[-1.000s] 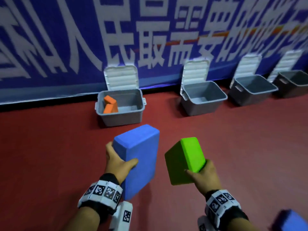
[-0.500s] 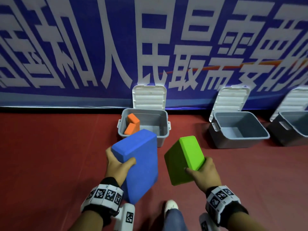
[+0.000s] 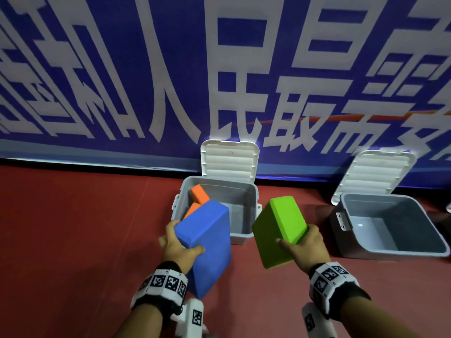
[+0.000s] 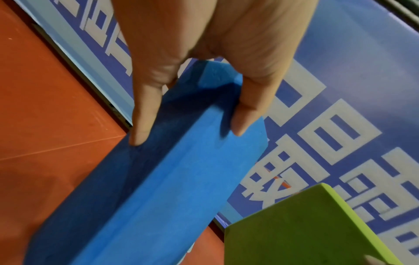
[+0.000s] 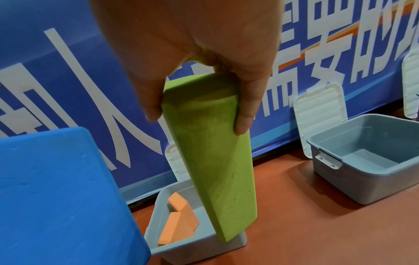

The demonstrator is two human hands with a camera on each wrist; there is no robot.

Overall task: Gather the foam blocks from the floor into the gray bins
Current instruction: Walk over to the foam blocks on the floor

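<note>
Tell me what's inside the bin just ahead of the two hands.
The nearer bin holds two orange blocks leaning at its left side, with bare gray floor beside them. The blue block in the left hand covers its front left corner, so anything there is hidden.

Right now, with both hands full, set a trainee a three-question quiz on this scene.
1. True or false: the left hand grips the green foam block.
2. Which gray bin already holds orange foam blocks? A) the bin in front of the hands B) the bin to the right
3. Fill in: the bins' white lids stand ____ against the blue banner.

Key
1. False: it grips the blue foam block; the right hand grips the green one.
2. A
3. open
</note>
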